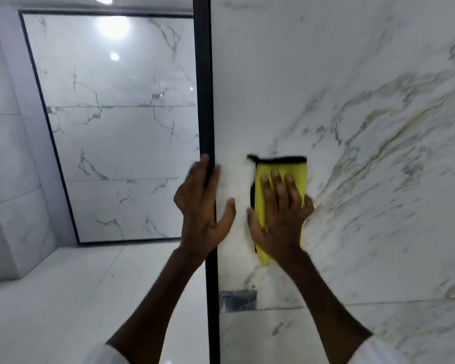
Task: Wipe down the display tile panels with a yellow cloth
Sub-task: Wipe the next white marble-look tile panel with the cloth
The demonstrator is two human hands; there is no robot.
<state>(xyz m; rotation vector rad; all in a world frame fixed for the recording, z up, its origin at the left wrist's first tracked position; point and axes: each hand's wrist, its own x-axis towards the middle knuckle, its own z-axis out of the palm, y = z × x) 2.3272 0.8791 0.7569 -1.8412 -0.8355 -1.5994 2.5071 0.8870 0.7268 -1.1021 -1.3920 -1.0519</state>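
- Two tile panels are in view: a near marble panel filling the right side, and a far panel standing back on the left inside its own thin dark border.
- A black frame runs top to bottom along the near panel's left edge and hides the far panel's right margin.
- Glossy white floor spreads below the far panel, and bright ceiling-light reflections glare on that panel's upper part.
- White sleeves show at the bottom corners, above both bare forearms.
- The left hand rests on the black frame with fingers straight and slightly spread, holding nothing; its thumb lies on the marble face just right of the frame.
- The right hand presses flat on the yellow cloth, fingers extended over it, thumb at the cloth's left edge.
- The cloth lies against the near panel's lower left area, just beside the left hand but apart from it, with a strip of bare marble between.
- It is bright yellow, folded into a tall rectangle, with black trim along its top and left edges; the hand covers much of its middle.
- The near panel is white with grey and golden-brown veins sweeping diagonally toward the upper right.
- A small metallic label plate sits below the cloth beside the frame; its writing is too blurred to read.
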